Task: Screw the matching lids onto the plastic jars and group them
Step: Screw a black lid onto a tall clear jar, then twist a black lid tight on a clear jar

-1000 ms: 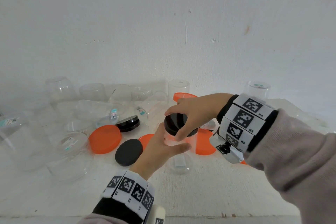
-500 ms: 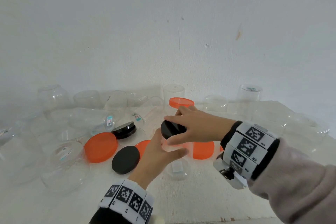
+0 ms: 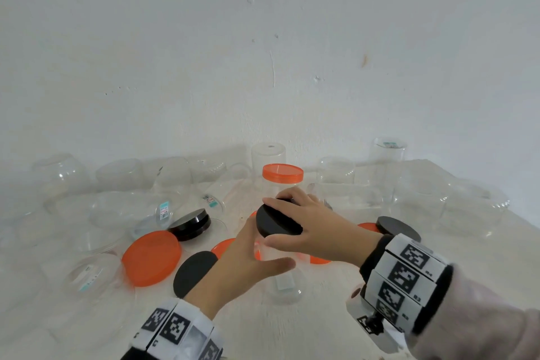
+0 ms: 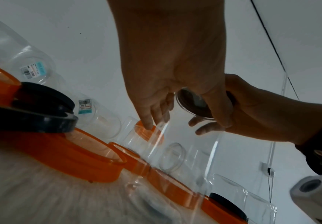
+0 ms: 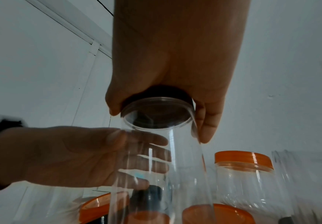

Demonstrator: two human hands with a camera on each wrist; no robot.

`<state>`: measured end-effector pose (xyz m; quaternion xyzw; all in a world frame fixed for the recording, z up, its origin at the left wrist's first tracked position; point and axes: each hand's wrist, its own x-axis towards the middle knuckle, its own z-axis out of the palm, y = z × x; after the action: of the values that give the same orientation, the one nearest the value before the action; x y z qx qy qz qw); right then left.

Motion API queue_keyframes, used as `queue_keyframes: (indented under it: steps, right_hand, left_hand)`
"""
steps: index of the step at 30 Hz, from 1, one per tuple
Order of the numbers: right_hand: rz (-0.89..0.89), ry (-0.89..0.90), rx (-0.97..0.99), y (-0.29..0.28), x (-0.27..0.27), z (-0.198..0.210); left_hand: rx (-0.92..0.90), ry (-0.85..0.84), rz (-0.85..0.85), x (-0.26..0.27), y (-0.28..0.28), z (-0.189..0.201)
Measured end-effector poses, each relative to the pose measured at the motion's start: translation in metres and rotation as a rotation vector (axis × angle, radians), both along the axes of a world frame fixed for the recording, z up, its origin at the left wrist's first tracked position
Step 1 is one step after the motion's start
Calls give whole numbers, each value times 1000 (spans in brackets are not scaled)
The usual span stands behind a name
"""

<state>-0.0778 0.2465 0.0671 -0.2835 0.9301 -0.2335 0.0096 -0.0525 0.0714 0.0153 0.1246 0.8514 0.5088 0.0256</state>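
White tabletop (image 3: 292,330) against a bare white wall, strewn with clear jars and loose lids. Left hand (image 3: 242,266) wraps the wall of an upright clear jar (image 5: 165,166), thumb on the near side and fingers (image 5: 146,151) curled round the far side. Right hand (image 3: 315,228) grips a black lid (image 3: 276,221) by its rim from above; seen from below, the lid sits on the jar's mouth, though how far the thread has engaged cannot be told. Progress, as judged: one jar with an orange lid (image 3: 282,173) stands finished just beyond the right hand's fingertips; the held jar is mid-capping. Remaining: a large orange lid (image 3: 152,257) and a flat black lid (image 3: 194,272) lie left of the left wrist, stacked black lids (image 3: 193,223) further left, another black lid (image 3: 397,228) beyond the right wrist, and many open jars along the wall. Grouping seems barely begun.
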Motion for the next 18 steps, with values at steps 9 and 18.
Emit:
queue_keyframes:
  steps: [9,18]
  right_hand:
    - [-6,-48,-12,2,3,-1]
    - [64,-45,8,14,1,-4]
  left_hand:
    - [-491,-174,71,-22,-65,-11]
    - [-671,-335,126,-33,-88,-29]
